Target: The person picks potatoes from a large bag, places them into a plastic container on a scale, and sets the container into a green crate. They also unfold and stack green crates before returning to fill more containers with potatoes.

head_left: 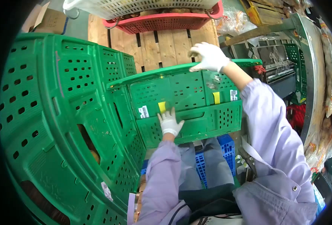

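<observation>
I see a green crate (pixel 190 129) before the legs (pixel 188 165), right of stacked green crates (pixel 76 108). My left hand (pixel 170 124), fingers spread, lies on its near side, ungripping; right hand (pixel 210 57) half-curled, thumb at far rim, holding nothing. Beyond: wooden pallet (pixel 149 50), red basket (pixel 162 25).

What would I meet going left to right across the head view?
Stacked green crates → left grip → right grip → dark machinery → plastic-wrapped goods. The middle green crate is left out: both grips overlap it in the picture.
</observation>
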Demonstrator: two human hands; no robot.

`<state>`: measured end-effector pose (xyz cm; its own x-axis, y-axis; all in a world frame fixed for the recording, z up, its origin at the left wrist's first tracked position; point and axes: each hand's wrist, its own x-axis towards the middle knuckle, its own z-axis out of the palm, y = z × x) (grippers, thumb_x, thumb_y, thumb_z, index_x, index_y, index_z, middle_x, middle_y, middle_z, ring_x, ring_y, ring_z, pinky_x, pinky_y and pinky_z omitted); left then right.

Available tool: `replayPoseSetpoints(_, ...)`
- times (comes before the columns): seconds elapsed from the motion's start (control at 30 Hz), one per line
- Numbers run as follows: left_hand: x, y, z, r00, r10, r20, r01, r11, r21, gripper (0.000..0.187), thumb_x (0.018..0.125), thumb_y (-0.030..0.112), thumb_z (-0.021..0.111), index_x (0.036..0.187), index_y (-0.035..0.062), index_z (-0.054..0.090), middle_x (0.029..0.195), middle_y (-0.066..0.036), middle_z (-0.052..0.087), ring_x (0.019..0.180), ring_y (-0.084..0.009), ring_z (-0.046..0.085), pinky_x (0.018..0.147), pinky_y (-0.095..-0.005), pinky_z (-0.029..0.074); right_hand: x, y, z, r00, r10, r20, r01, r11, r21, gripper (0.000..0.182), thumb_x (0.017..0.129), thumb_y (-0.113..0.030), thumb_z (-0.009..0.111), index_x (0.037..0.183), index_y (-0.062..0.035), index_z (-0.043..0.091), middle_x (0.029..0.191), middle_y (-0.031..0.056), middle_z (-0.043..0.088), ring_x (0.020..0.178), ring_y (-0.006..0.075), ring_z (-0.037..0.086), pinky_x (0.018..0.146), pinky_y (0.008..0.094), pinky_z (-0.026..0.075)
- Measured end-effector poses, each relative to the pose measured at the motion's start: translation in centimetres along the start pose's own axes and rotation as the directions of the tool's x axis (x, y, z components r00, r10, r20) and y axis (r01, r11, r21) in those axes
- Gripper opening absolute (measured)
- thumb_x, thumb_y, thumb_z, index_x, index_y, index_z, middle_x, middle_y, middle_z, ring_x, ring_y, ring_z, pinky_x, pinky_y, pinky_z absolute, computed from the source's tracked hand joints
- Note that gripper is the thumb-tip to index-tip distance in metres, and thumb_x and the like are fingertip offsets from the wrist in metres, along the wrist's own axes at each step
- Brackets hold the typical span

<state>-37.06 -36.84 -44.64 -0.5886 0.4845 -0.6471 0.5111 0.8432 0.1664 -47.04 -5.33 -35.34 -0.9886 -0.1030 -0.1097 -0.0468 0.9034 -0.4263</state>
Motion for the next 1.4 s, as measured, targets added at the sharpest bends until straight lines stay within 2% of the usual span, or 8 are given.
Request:
replayPoseSetpoints(0.27, -9.9, 2.0, -6.3, 0.86, 0.074, 0.506, -0.038, 0.996, -0.082, 0.064, 0.081, 0.06, 0.049, 0.109, 0.0038, 0.061, 0.111, -0.021, 0.054, 0.105, -0.0353, 0.054, 0.089, -0.043, 0.044, -6.4, -3.1, 1.6, 0.882, -0.346, -0.321, 0.308, 0.937, -0.162, 0.039, 0.069, -0.023, 0.067, 0.105, -0.0098, 0.058, 0.104, 0.0079, 0.057, 0.097, 0.0256, 0.054, 0.086, 0.0379, 0.042)
replayPoseSetpoints(0.4, -8.4, 0.5, -1.8, 0.563, 0.126, 0.817, 0.137, 0.96, -0.242, 0.056, 0.086, 0.05, 0.047, 0.106, -0.0004, 0.061, 0.101, -0.024, 0.061, 0.103, -0.0371, 0.056, 0.086, -0.0422, 0.046, -14.3, -4.5, 8.7, 0.824, -0.546, 0.155, 0.532, 0.838, 0.121, 0.046, 0.072, -0.018, 0.061, 0.117, -0.0089, 0.053, 0.122, 0.0098, 0.052, 0.115, 0.0249, 0.049, 0.1, 0.0425, 0.036)
replayPoseSetpoints(0.47, -7.7, 1.7, -0.3, 0.911, 0.239, 0.337, -0.148, 0.95, -0.275, 0.057, 0.083, 0.037, 0.056, 0.128, 0.004, 0.045, 0.127, -0.019, 0.049, 0.115, -0.0328, 0.05, 0.092, -0.0452, 0.043, -18.6, -3.6, 14.1, 0.851, -0.439, 0.289, 0.451, 0.892, 0.027, 0.052, 0.073, -0.019, 0.06, 0.123, -0.0095, 0.05, 0.132, 0.0103, 0.046, 0.124, 0.0246, 0.043, 0.106, 0.0441, 0.03)
replayPoseSetpoints(0.53, -5.4, 0.4, 2.2, 0.778, 0.598, 0.192, -0.625, 0.766, 0.148, 0.067, 0.081, 0.038, 0.058, 0.137, 0.008, 0.035, 0.141, -0.014, 0.035, 0.129, -0.0288, 0.035, 0.106, -0.0465, 0.028, -21.1, -1.8, 16.5, 0.856, -0.305, 0.418, 0.361, 0.931, -0.06, 0.059, 0.076, -0.024, 0.06, 0.13, -0.0085, 0.043, 0.138, 0.0084, 0.04, 0.133, 0.0222, 0.03, 0.111, 0.0443, 0.022)
replayPoseSetpoints(0.93, -1.3, -0.2, 3.0, 0.689, 0.715, 0.122, -0.725, 0.679, 0.115, 0.032, 0.075, 0.033, 0.065, 0.086, 0.0036, 0.063, 0.094, -0.014, 0.056, 0.107, -0.0291, 0.05, 0.111, -0.0417, 0.023, -20.5, -2.1, 19.2, 0.912, -0.203, 0.355, 0.231, 0.972, -0.038, 0.035, 0.082, -0.036, 0.055, 0.07, -0.0052, 0.066, 0.07, 0.0073, 0.058, 0.08, 0.0238, 0.056, 0.091, 0.0354, 0.036)
replayPoseSetpoints(1.1, -1.2, 3.0, 1.5, 0.747, 0.663, 0.058, -0.663, 0.734, 0.148, 0.027, 0.076, 0.03, 0.063, 0.076, 0.0036, 0.063, 0.075, -0.011, 0.056, 0.08, -0.0268, 0.054, 0.089, -0.0387, 0.04, -23.3, -1.9, 11.9, 0.934, -0.334, -0.128, 0.35, 0.926, 0.142, 0.026, 0.071, -0.021, 0.063, 0.053, -0.0095, 0.049, 0.058, 0.0063, 0.046, 0.064, 0.0249, 0.047, 0.075, 0.0352, 0.043)
replayPoseSetpoints(1.3, -6.1, -1.5, -2.9, 0.842, 0.507, -0.183, -0.416, 0.827, 0.378, 0.039, 0.074, 0.029, 0.064, 0.1, -0.0006, 0.062, 0.114, -0.015, 0.053, 0.109, -0.0321, 0.046, 0.097, -0.0384, 0.037, -30.1, 3.4, 0.2, 0.983, -0.157, 0.094, 0.158, 0.988, 0.004, 0.016, 0.07, -0.016, 0.062, 0.063, -0.011, 0.048, 0.062, 0.0062, 0.041, 0.061, 0.0269, 0.046, 0.081, 0.0419, 0.042)
replayPoseSetpoints(1.4, -10.2, -4.9, -9.1, 0.991, -0.123, -0.044, 0.129, 0.974, 0.187, 0.083, 0.072, 0.041, 0.065, 0.136, -0.0017, 0.032, 0.142, -0.02, 0.031, 0.134, -0.0328, 0.026, 0.112, -0.0426, 0.018, -36.3, 5.8, -1.8, 0.999, 0.047, 0.0, -0.045, 0.964, -0.263, 0.013, 0.07, -0.015, 0.057, 0.081, -0.0089, 0.061, 0.092, 0.0078, 0.06, 0.108, 0.0233, 0.053, 0.108, 0.0501, 0.025)
